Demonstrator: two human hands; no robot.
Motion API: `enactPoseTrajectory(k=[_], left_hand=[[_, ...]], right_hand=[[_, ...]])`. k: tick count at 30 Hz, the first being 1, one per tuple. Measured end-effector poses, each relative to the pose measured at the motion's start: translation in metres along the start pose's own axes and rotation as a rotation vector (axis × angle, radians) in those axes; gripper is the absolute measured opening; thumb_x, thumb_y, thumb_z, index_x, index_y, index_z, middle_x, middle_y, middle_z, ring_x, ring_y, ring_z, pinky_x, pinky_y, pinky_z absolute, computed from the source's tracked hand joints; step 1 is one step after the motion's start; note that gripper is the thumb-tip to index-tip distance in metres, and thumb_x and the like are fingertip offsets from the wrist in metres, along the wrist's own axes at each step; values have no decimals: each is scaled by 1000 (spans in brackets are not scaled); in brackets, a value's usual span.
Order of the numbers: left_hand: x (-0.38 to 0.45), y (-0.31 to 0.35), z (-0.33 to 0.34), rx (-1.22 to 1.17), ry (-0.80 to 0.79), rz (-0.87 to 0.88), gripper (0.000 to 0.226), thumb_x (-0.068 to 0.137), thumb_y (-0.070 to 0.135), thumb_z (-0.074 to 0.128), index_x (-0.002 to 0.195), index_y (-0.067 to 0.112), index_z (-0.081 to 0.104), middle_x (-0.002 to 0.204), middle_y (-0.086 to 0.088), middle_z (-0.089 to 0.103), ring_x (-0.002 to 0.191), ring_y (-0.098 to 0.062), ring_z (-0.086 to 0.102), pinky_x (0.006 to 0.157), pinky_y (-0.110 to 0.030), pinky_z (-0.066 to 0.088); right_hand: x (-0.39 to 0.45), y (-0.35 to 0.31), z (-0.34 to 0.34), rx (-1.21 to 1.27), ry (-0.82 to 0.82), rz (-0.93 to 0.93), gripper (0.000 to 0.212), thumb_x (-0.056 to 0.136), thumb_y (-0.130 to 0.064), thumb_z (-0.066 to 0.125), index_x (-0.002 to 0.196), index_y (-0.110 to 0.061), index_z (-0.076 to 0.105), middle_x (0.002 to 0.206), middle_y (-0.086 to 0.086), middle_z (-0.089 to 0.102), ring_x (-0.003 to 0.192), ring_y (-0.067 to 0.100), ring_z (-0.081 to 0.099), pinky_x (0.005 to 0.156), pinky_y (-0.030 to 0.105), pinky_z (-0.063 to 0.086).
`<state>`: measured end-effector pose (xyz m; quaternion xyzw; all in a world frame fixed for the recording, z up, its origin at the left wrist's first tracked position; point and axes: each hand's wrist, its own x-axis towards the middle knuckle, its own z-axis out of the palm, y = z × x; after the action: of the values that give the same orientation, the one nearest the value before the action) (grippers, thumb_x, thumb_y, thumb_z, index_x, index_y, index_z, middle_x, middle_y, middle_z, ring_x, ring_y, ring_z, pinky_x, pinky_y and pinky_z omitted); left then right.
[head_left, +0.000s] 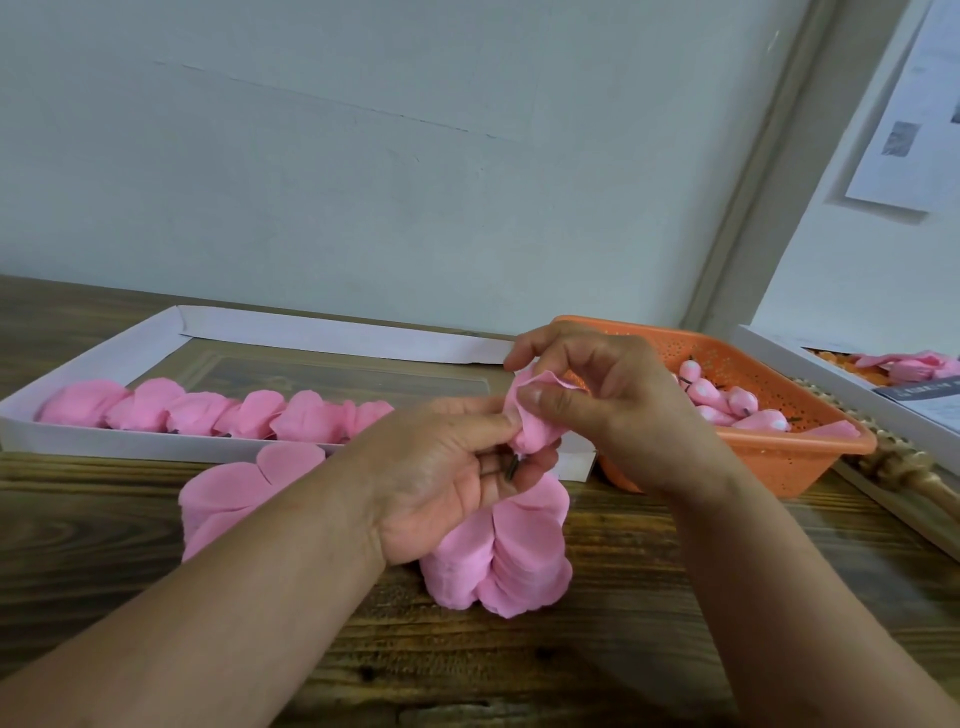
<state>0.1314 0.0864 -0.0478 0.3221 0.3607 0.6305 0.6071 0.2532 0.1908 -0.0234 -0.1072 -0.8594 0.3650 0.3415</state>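
My left hand curls round the soft pink fabric flower bud, thumb pressed on its side, and the short dark stem pokes out over my palm. My right hand pinches the thin, crinkled pink cloth petal at the bud's top between thumb and forefinger, the other fingers loosely bent. I hold the bud above the dark-grained wooden table.

Two fanned stacks of round pink petals lie on the table, one under my hands and one to the left. Behind them, the shallow white cardboard tray holds six wrapped pink flowers in a row. The perforated orange plastic basket holds bunched teardrop-shaped buds, too crowded to count.
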Motion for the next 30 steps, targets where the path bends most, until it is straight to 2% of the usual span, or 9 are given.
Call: enactPoseTrajectory(k=[2, 6, 11, 15, 18, 20, 25, 27, 30], left_hand=[[0, 0, -1, 27, -4, 10, 28, 80, 7, 55, 105, 0, 68, 94, -13, 70, 75, -14, 68, 72, -22, 56], [1, 0, -3, 64, -24, 13, 25, 79, 5, 58, 100, 1, 71, 94, -13, 70, 81, -16, 68, 76, -24, 56], [1, -4, -3, 110, 1, 12, 30, 72, 20, 63, 96, 3, 71, 89, -9, 70, 84, -15, 67, 76, -23, 55], [0, -4, -3, 50, 32, -19, 31, 71, 15, 62, 98, 1, 69, 86, -13, 72, 73, -13, 69, 65, -19, 56], [0, -3, -3, 70, 30, -35, 35, 72, 14, 60, 104, 0, 67, 85, -11, 71, 73, -13, 68, 65, -20, 56], [1, -2, -4, 78, 35, -37, 34, 77, 13, 59, 107, -1, 66, 86, -11, 71, 73, -14, 67, 64, -19, 56], [1, -3, -4, 72, 51, -40, 28, 84, 8, 57, 110, -2, 64, 84, -11, 69, 73, -15, 68, 63, -20, 56], [1, -2, -4, 71, 53, -33, 30, 79, 9, 60, 108, -1, 65, 83, -10, 68, 72, -15, 68, 62, -21, 56], [0, 0, -3, 92, 47, -21, 30, 76, 11, 61, 103, 1, 68, 87, -9, 70, 70, -14, 67, 60, -20, 54]], right_hand=[[0, 1, 1, 42, 12, 22, 12, 75, -7, 68, 69, -4, 59, 96, 2, 64, 88, 14, 59, 69, 26, 49], [1, 4, 1, 80, 22, 67, 19, 77, 4, 70, 68, -8, 58, 95, 2, 64, 85, 14, 60, 65, 31, 51], [2, 4, 4, 92, 5, 92, 18, 74, 5, 69, 66, -7, 58, 88, 3, 64, 76, 8, 62, 66, 3, 45], [1, 4, 3, 323, -13, 100, 14, 76, -3, 68, 63, -10, 65, 79, 4, 66, 72, 11, 60, 66, 2, 45], [3, 6, 4, 362, 3, 80, 19, 77, -10, 67, 59, -16, 69, 72, 3, 67, 66, 12, 61, 66, 3, 46], [4, 10, 4, 348, 85, 81, 19, 79, -3, 64, 63, -13, 68, 71, 2, 67, 66, 12, 61, 66, 7, 48], [6, 16, -1, 344, 222, 75, 10, 76, -1, 66, 73, -11, 67, 75, -1, 68, 73, 10, 61, 67, 22, 48], [4, 13, -5, 390, 170, 15, 15, 72, -6, 63, 83, -14, 69, 88, -1, 70, 86, 10, 62, 74, 21, 49], [0, 9, -11, 351, -50, -8, 37, 65, -8, 62, 101, -15, 67, 114, 9, 66, 107, 20, 58, 91, 32, 46]])
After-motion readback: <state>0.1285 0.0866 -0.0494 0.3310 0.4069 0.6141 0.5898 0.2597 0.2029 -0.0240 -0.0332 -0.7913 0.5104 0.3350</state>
